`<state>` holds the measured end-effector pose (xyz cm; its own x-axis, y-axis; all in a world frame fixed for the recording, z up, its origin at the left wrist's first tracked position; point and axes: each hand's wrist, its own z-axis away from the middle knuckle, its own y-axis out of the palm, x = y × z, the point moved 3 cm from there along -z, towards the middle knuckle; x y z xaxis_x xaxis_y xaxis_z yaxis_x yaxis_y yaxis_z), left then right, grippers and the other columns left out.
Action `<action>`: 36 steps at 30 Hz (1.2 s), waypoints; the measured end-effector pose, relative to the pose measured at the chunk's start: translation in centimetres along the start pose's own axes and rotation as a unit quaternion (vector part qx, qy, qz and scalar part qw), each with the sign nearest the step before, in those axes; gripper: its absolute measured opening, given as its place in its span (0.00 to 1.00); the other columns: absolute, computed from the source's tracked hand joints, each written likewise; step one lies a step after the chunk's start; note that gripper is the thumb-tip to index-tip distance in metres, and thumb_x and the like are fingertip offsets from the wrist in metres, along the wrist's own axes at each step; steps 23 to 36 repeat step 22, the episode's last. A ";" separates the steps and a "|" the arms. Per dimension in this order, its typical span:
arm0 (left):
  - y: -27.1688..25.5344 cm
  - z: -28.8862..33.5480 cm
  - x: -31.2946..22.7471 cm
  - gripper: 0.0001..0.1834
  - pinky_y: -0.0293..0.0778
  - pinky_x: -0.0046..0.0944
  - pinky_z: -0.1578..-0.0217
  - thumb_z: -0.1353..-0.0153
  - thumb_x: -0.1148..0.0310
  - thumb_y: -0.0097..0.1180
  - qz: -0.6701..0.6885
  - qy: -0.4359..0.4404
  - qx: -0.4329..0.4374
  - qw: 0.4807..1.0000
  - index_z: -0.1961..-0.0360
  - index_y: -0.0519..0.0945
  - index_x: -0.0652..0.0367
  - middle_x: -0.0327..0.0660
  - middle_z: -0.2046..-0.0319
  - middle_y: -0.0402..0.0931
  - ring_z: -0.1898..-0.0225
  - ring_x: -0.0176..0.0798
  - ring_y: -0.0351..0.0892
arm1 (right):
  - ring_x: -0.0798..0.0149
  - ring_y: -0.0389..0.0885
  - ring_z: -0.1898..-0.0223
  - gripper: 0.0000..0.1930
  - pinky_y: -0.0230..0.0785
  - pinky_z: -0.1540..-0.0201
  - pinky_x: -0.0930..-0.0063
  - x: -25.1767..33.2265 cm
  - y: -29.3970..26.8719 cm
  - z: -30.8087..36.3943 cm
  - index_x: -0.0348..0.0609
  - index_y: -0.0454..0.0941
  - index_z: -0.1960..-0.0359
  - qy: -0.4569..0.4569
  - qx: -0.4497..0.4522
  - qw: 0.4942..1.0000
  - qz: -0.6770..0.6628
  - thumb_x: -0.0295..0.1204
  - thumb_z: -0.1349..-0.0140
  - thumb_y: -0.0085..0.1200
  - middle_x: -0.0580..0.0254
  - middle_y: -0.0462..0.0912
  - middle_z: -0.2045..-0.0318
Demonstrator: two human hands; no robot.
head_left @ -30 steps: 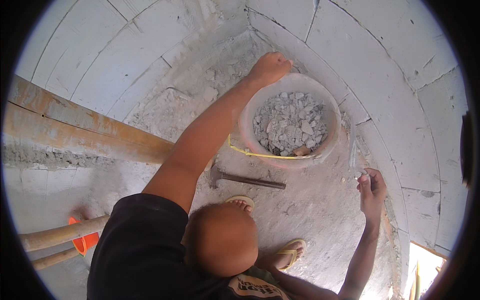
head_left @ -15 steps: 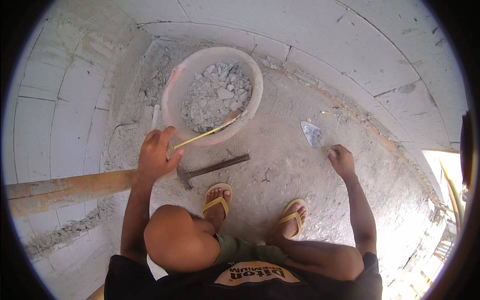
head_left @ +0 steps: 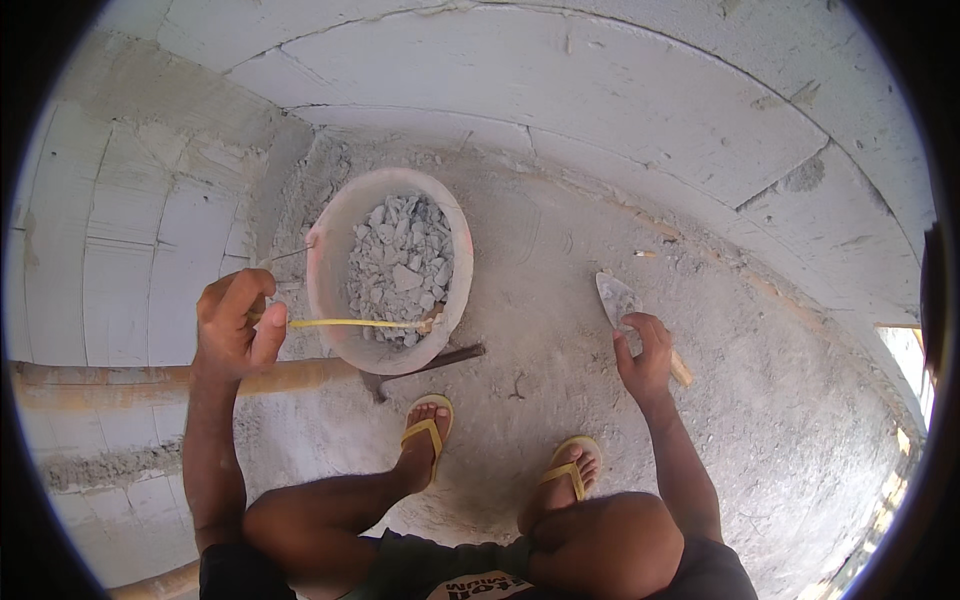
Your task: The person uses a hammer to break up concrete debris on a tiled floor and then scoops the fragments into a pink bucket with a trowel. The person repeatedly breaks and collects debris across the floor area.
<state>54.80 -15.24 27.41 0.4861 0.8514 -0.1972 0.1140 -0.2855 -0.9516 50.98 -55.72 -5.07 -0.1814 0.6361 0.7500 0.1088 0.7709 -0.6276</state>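
Note:
My left hand (head_left: pixel 235 318) is closed around the handle of a pale, dusty bucket (head_left: pixel 462 255). From my fist a yellow strip (head_left: pixel 360 322) of that handle runs to the near-right rim, while a thin wire (head_left: pixel 290 252) reaches the left rim. Grey rubble (head_left: pixel 400 265) lies inside the bucket. Over a pointed trowel (head_left: pixel 615 297) on the ground hovers or rests my right hand (head_left: pixel 648 358), with thumb and forefinger apart. The trowel's wooden handle (head_left: pixel 682 369) shows beyond my palm. Whether my fingers touch the trowel, I cannot tell.
A hammer (head_left: pixel 440 360) lies between the bucket and my left sandal (head_left: pixel 428 435), its head partly covered by the bucket. Pale block walls (head_left: pixel 440 60) rise at the back and left. A wooden beam (head_left: pixel 110 388) crosses at left. A cigarette butt (head_left: pixel 645 253) lies beyond the trowel.
My left hand has moved left and closed on the handle. The bucket has come nearer and slightly left, over part of the hammer. My right hand has shifted left above the trowel, uncovering its handle.

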 end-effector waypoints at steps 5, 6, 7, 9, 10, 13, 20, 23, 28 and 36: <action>-4.9 3.6 -3.9 0.24 0.49 0.33 0.83 0.35 0.51 0.54 -0.008 -0.108 -0.056 0.993 0.70 0.73 0.66 0.33 0.89 0.57 0.87 0.28 0.53 | 0.49 0.72 0.44 0.22 0.60 0.41 0.51 -0.4 -0.4 1.3 0.45 0.75 0.50 0.043 0.049 0.992 0.109 0.28 0.49 0.64 0.55 0.76 0.47; -5.8 4.4 -4.5 0.25 0.48 0.33 0.83 0.35 0.49 0.53 -0.014 -0.126 -0.062 0.990 0.70 0.73 0.66 0.32 0.89 0.56 0.86 0.27 0.53 | 0.49 0.72 0.43 0.23 0.60 0.40 0.51 -1.1 -0.9 1.5 0.45 0.74 0.49 0.053 0.050 0.990 0.123 0.28 0.49 0.64 0.55 0.75 0.46; -6.7 5.2 -5.0 0.27 0.47 0.32 0.83 0.35 0.46 0.52 -0.018 -0.141 -0.067 0.988 0.69 0.73 0.66 0.32 0.89 0.56 0.86 0.27 0.53 | 0.49 0.72 0.43 0.24 0.59 0.40 0.50 -1.9 -1.4 1.9 0.45 0.74 0.48 0.065 0.049 0.987 0.137 0.28 0.49 0.64 0.55 0.74 0.45; -8.2 7.0 -6.3 0.30 0.47 0.31 0.81 0.35 0.43 0.52 -0.018 -0.176 -0.081 0.981 0.67 0.72 0.67 0.30 0.87 0.57 0.84 0.25 0.53 | 0.48 0.71 0.43 0.25 0.59 0.40 0.49 -3.7 -2.4 2.9 0.45 0.73 0.47 0.071 0.054 0.984 0.156 0.28 0.49 0.64 0.55 0.74 0.44; -9.0 7.8 -7.0 0.32 0.47 0.31 0.80 0.35 0.42 0.52 -0.019 -0.189 -0.087 0.978 0.66 0.71 0.68 0.29 0.86 0.57 0.82 0.24 0.53 | 0.48 0.71 0.43 0.25 0.59 0.40 0.49 -4.8 -2.4 3.5 0.45 0.73 0.47 0.067 0.058 0.983 0.159 0.28 0.49 0.64 0.55 0.74 0.44; -9.7 12.1 -8.7 0.33 0.47 0.31 0.79 0.36 0.40 0.52 -0.009 -0.201 -0.076 0.977 0.64 0.70 0.69 0.29 0.85 0.57 0.82 0.24 0.53 | 0.48 0.72 0.44 0.24 0.60 0.41 0.51 -5.0 -2.2 4.0 0.45 0.73 0.47 0.037 0.046 0.984 0.170 0.28 0.48 0.63 0.54 0.75 0.46; -9.3 24.5 -10.4 0.31 0.47 0.32 0.84 0.38 0.41 0.53 -0.007 -0.263 -0.068 0.962 0.69 0.72 0.66 0.31 0.89 0.56 0.88 0.26 0.53 | 0.51 0.77 0.50 0.18 0.67 0.48 0.55 2.8 5.6 6.6 0.45 0.76 0.52 -0.060 0.195 0.979 0.022 0.28 0.45 0.62 0.55 0.78 0.51; -9.6 28.3 -10.6 0.31 0.47 0.32 0.84 0.38 0.42 0.53 0.001 -0.274 -0.077 0.959 0.69 0.72 0.66 0.31 0.89 0.56 0.88 0.26 0.53 | 0.52 0.77 0.50 0.18 0.67 0.48 0.55 7.0 10.8 7.2 0.45 0.76 0.52 -0.137 0.249 0.959 -0.020 0.29 0.45 0.62 0.56 0.79 0.51; -9.6 28.3 -10.6 0.31 0.47 0.32 0.84 0.38 0.42 0.53 0.001 -0.274 -0.077 0.959 0.69 0.72 0.66 0.31 0.89 0.56 0.88 0.26 0.53 | 0.52 0.77 0.50 0.18 0.67 0.48 0.55 7.0 10.8 7.2 0.45 0.76 0.52 -0.137 0.249 0.959 -0.020 0.29 0.45 0.62 0.56 0.79 0.51; -9.6 28.3 -10.6 0.31 0.47 0.32 0.84 0.38 0.42 0.53 0.001 -0.274 -0.077 0.959 0.69 0.72 0.66 0.31 0.89 0.56 0.88 0.26 0.53 | 0.52 0.77 0.50 0.18 0.67 0.48 0.55 7.0 10.8 7.2 0.45 0.76 0.52 -0.137 0.249 0.959 -0.020 0.29 0.45 0.62 0.56 0.79 0.51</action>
